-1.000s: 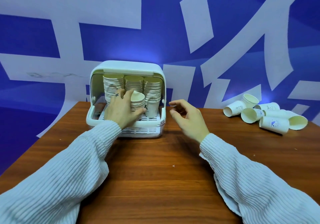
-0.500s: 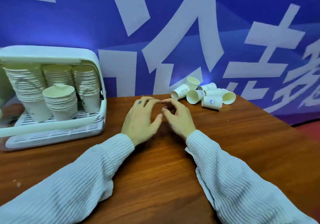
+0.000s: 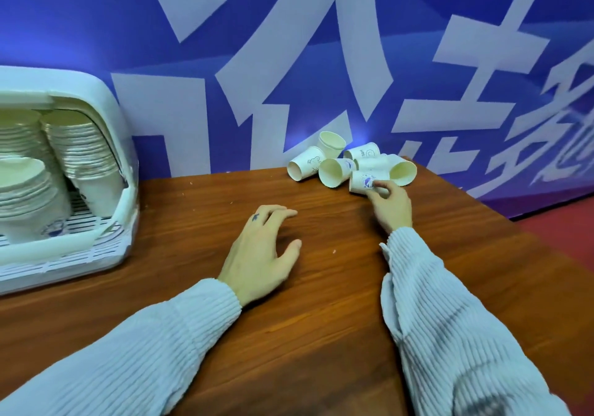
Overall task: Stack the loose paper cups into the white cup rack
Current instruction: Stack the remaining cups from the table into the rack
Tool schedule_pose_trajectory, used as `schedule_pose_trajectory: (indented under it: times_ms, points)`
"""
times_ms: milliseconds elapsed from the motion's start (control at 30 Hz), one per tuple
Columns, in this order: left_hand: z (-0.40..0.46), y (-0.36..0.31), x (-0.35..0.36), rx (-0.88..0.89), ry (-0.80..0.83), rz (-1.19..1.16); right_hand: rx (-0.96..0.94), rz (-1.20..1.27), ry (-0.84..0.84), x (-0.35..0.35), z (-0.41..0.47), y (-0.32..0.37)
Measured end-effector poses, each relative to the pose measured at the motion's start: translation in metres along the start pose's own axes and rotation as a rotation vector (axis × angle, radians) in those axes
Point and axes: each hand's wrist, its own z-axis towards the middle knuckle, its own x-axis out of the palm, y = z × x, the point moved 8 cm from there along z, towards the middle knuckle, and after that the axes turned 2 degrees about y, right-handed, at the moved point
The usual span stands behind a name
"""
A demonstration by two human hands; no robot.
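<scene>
— Several loose white paper cups (image 3: 334,171) lie just beyond her right hand (image 3: 390,203)?
— Yes, its fingers pinch the nearest logo-printed paper cup (image 3: 363,182). Left hand (image 3: 260,255) rests spread on the brown wooden table (image 3: 321,335); white plastic cup rack (image 3: 109,164) sits further left.

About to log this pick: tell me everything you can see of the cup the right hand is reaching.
The nearest cup is white paper with a blue round logo. It lies tipped on the wooden table, frontmost in the loose pile by the blue wall. The right hand pinches its side with curled fingertips. Its mouth is not visible.
</scene>
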Motion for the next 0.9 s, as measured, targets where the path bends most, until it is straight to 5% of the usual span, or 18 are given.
schedule_pose_trajectory:
  times_ms: [100, 300, 367, 500, 567, 700, 800, 900]
  points:
    - [-0.001, 0.0, 0.0, -0.003, 0.016, 0.002, 0.003, 0.07, 0.068, 0.003, -0.001, 0.002]
    - [-0.001, -0.003, -0.006, 0.008, -0.031, -0.007, -0.072, 0.32, -0.171, -0.012, -0.04, 0.039]
    - [0.001, -0.002, -0.011, -0.003, -0.09, 0.002, -0.195, 0.463, -0.078, 0.003, -0.063, 0.068]
    - [0.001, 0.006, -0.014, -0.092, -0.116, -0.077, -0.381, 0.54, 0.38, 0.069, -0.123, 0.127]
    - [0.0, 0.012, -0.013, -0.134, -0.11, -0.083, -0.429, 0.491, 0.389, 0.081, -0.131, 0.139]
    - [0.0, 0.016, -0.016, -0.141, -0.129, -0.066, -0.396, 0.053, -0.031, 0.067, -0.08, 0.12]
    - [0.0, 0.014, -0.014, -0.133, -0.11, -0.066, -0.211, -0.356, 0.018, 0.083, -0.042, 0.084]
    - [0.001, 0.016, -0.014, -0.136, -0.112, -0.066, -0.077, -0.461, 0.144, 0.097, -0.022, 0.063]
